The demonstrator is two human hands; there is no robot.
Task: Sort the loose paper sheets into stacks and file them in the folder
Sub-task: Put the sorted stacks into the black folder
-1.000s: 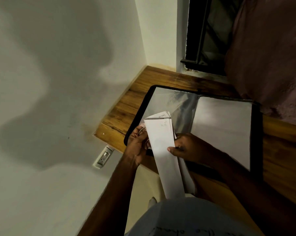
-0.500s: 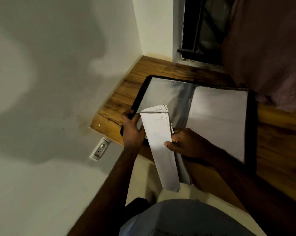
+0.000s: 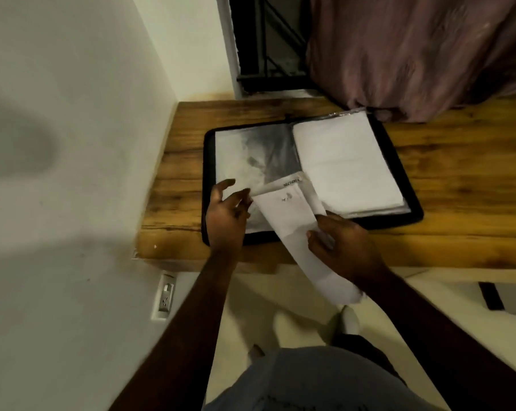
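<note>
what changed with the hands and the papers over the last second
The left hand let go: a second ago it pinched the papers' upper left edge, then gripped the folder rim, and now it hovers open beside the papers. The right hand kept its hold on the sheaf, which stays draped over the table edge. The folder still lies open with sheets on its right side.

Head view: dim, warm indoor light.
I see soft shadows on the wall (image 3: 58, 149), glare on the folder (image 3: 250, 155) sleeve, motion blur on my left hand (image 3: 225, 212), wide-angle bending at edges.
</note>
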